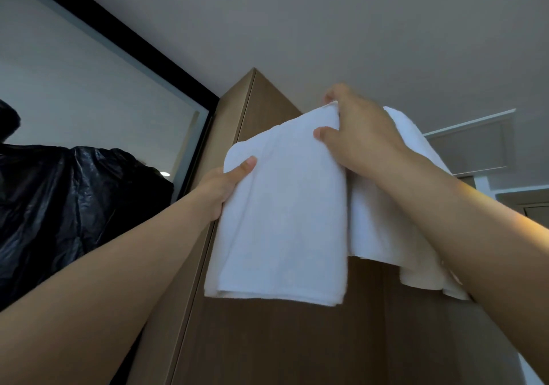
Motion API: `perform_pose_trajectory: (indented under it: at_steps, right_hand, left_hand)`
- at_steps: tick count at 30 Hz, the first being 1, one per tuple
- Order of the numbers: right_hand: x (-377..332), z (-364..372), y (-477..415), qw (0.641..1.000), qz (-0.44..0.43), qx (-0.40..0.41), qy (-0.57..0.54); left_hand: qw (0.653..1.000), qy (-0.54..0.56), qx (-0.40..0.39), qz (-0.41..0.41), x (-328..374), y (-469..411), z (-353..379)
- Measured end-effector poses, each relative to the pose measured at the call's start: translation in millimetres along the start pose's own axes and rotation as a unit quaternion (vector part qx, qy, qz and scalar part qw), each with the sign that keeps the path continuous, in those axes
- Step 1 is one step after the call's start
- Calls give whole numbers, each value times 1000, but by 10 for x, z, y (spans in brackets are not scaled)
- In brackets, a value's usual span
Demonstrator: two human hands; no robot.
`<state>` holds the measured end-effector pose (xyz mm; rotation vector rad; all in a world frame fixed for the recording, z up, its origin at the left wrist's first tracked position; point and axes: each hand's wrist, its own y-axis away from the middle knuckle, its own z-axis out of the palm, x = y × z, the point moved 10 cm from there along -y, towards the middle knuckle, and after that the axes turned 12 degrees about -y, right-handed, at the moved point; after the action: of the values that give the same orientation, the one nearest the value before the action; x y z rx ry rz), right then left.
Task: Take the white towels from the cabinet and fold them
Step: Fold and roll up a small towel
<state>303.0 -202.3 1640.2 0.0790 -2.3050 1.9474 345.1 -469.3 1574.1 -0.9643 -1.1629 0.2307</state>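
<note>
Held high before the tall cabinet (267, 340): I watch the left hand (225, 185) grip the side edge of a folded white towel (282, 221) while the right hand (359, 135) pinches its top edge. A second towel (386, 221) drapes behind the right hand, its hold hidden from me. I judge it could slide off and drop.

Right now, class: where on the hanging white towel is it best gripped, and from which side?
Pinch the white towel along its top edge near each upper corner, from the front, as the left hand and right hand do. It hangs limp in layers, so only that edge carries it.
</note>
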Motion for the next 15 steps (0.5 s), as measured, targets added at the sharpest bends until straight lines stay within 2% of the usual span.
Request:
perform_pose_trajectory:
  at_steps: [6, 10, 15]
  right_hand:
    - [-94, 11, -109, 990, -28, 20, 138]
    - [-98, 8, -255, 979, -8, 10, 204]
    - [-48, 204, -322, 975, 35, -89, 200]
  left_hand:
    - [999, 5, 21, 23, 213, -80, 12]
    - [999, 17, 20, 36, 183, -92, 66]
    - [998, 20, 34, 52, 213, -109, 65]
